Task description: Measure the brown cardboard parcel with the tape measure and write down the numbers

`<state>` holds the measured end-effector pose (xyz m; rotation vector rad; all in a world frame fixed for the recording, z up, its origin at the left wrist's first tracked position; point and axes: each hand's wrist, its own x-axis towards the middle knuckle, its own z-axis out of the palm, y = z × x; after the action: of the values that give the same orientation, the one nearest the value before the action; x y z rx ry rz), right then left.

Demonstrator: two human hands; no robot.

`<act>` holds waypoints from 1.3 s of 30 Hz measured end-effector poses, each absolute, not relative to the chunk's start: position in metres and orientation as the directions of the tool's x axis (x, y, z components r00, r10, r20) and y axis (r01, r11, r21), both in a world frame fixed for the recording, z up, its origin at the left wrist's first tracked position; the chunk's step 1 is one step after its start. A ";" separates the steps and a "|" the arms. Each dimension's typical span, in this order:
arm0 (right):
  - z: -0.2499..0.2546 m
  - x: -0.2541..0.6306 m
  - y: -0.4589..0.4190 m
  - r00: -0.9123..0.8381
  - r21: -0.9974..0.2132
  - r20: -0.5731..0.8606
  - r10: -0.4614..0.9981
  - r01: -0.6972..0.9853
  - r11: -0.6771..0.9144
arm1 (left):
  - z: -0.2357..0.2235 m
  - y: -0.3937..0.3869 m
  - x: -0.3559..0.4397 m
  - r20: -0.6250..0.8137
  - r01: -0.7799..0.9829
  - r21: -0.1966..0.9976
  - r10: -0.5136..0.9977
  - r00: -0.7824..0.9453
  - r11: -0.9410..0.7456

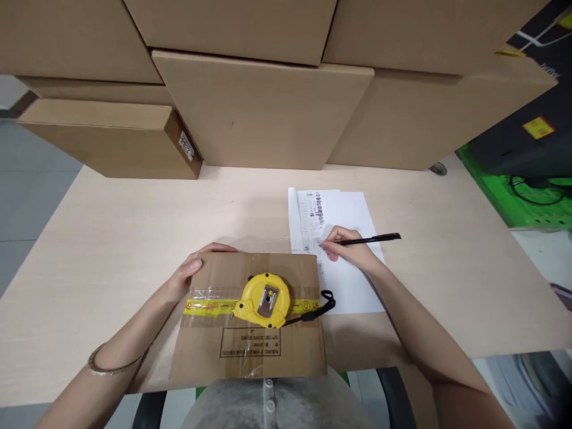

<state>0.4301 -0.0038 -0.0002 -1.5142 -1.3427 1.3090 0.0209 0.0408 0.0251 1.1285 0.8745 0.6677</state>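
Observation:
My right hand is closed around a black pen, its tip on a sheet of white paper that bears handwriting down its left part. With fingers along the far edge and thumb on the near face, my left hand grips the left corner of a cardboard box. Yellow printed tape crosses this box above a printed label frame. On top of the box lies a yellow tape measure with a metal clip and a black wrist strap, which reaches past the box's right edge.
Large cardboard boxes stand stacked along the back of the pale table. A flatter box lies at the back left. To the right are a green crate with a black cable and a dark package.

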 end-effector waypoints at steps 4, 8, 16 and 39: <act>0.001 0.430 -0.005 -0.047 -0.942 -0.211 0.976 0.275 -0.190 | 0.021 0.040 0.017 -0.237 -0.029 0.955 0.821 0.519 0.294; 0.000 0.430 -0.005 -0.028 -0.936 -0.196 0.980 0.305 -0.178 | 0.016 0.041 0.015 -0.225 -0.046 0.953 0.804 0.551 0.299; -0.001 0.431 -0.004 -0.028 -0.931 -0.206 0.978 0.314 -0.187 | 0.011 0.040 0.014 -0.260 -0.061 0.932 0.777 0.573 0.357; -0.004 0.433 -0.003 -0.041 -0.927 -0.207 0.977 0.329 -0.183 | 0.012 0.042 0.013 -0.254 0.029 0.959 0.806 0.535 0.283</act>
<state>0.4333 -0.0027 -0.0038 -1.5703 -1.4089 1.2408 0.0131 0.0415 0.0125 1.1823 0.8778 0.6202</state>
